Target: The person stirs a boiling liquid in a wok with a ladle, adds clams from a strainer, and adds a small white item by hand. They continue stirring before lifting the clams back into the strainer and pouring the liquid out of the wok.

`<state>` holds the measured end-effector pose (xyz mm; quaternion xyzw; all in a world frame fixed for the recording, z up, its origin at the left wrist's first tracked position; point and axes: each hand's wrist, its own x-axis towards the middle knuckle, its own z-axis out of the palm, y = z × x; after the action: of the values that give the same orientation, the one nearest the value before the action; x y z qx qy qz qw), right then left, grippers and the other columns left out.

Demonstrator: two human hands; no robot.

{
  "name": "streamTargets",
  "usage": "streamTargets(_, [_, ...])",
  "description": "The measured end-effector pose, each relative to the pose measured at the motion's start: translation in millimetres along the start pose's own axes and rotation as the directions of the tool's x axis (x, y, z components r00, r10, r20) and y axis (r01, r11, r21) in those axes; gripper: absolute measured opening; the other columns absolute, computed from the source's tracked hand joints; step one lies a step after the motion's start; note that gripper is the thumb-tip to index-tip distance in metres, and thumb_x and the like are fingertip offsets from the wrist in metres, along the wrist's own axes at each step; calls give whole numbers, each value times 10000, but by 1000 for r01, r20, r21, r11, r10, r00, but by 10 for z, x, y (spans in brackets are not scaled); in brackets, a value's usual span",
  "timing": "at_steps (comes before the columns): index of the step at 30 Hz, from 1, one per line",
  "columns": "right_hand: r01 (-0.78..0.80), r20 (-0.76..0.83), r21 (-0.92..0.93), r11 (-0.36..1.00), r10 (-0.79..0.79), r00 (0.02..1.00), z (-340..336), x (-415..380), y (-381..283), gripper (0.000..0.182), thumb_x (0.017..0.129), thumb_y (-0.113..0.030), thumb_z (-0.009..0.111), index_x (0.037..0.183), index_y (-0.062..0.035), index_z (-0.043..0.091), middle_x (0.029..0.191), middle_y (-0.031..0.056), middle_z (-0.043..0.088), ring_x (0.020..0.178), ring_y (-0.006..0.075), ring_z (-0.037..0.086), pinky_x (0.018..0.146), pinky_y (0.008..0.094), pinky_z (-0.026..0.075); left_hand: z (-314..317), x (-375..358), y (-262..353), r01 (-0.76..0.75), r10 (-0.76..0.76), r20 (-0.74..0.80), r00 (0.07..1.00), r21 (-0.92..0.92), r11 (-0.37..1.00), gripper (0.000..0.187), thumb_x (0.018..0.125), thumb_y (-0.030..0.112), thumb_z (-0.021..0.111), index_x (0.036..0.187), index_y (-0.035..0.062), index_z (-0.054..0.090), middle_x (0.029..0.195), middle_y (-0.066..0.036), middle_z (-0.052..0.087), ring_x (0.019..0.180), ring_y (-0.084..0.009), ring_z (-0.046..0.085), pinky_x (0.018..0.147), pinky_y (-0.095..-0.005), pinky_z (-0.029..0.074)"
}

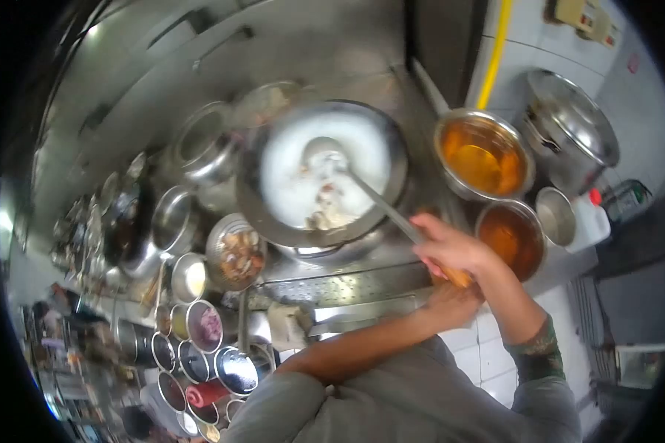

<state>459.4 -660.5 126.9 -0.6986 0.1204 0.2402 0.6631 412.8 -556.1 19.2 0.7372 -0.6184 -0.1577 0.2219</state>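
Note:
A large steel wok (391, 159) holds white foamy liquid with pale pieces of food. A long-handled ladle (326, 155) rests with its bowl in the foam, and its handle runs down to the right. My right hand (451, 249) grips that handle near its orange end. My left hand (451, 304) sits just beneath the right one, curled at the handle's tip. Whether it grips the handle is unclear. Both forearms reach in from the bottom of the view.
Two pots of orange liquid (484, 155) (511, 236) stand right of the wok, with a lidded steel pot (569, 129), a small steel bowl (556, 215) and a white bottle (591, 220). Left are a plate of food (235, 255), a steel pot (199, 148) and several seasoning bowls (203, 325).

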Motion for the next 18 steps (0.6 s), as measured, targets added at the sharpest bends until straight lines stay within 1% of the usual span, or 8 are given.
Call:
streamTargets(1, [2,-5,20,1000,-2,1000,14,-9,26,597,959,-67,591,1484,-76,308,749,45,549,542,129,545,510,293,458,-288,-187,45,72,-69,46,997,-58,996,300,944,299,626,1064,38,710,1181,-152,662,1138,-319,629,1001,-488,461])
streamTargets(3, [37,-4,-38,999,-38,999,36,-49,121,584,955,-69,597,1475,-56,331,794,64,562,568,138,563,528,300,467,-755,-714,-44,49,-80,-245,966,-131,990,226,898,286,705,910,61,710,1026,-139,674,974,-328,661,875,-446,517])
streamTargets(5, [45,-32,-102,994,-48,998,62,-86,121,592,952,-67,599,1482,-54,336,823,74,569,582,140,572,537,302,473,-878,-1278,-278,211,-260,-385,886,-166,963,284,873,330,741,866,48,710,911,-109,682,900,-325,669,830,-453,521])
streamTargets(7, [18,-76,-171,985,-32,997,101,-183,58,618,949,-61,596,1504,-72,323,833,73,570,584,137,573,537,301,475,-930,-1878,-464,491,-520,-457,721,-193,850,224,873,261,756,818,54,690,901,-122,677,852,-331,658,770,-443,522])
streamTargets(11, [-12,-200,-177,984,-24,979,101,-120,3,640,941,-62,617,1520,-123,352,862,74,585,624,132,588,549,294,491,-589,-2789,-821,712,-727,-651,220,-401,576,113,860,102,742,923,41,671,936,-145,659,840,-332,648,741,-425,520])
streamTargets(14, [72,-322,-528,846,-278,905,84,125,54,608,943,-123,611,1504,-133,375,896,120,660,718,191,661,633,378,541,-434,-3012,-875,694,-767,-638,75,-519,499,223,852,85,733,1048,28,643,975,-158,639,862,-334,649,758,-427,522])
streamTargets(16, [69,-343,-690,721,-409,846,82,285,3,584,942,-167,597,1485,-126,384,933,157,700,732,231,694,691,428,550,-333,-3046,-893,704,-726,-680,103,-465,536,286,847,77,734,1107,24,627,1023,-171,633,873,-340,650,768,-429,524])
streamTargets(18, [-21,-366,-514,858,-197,909,223,289,-262,588,937,-160,602,1479,-111,378,898,142,684,697,219,680,660,410,549,-231,-3094,-907,738,-730,-669,138,-422,527,331,876,99,724,1182,28,621,1111,-174,631,955,-317,651,803,-400,528])
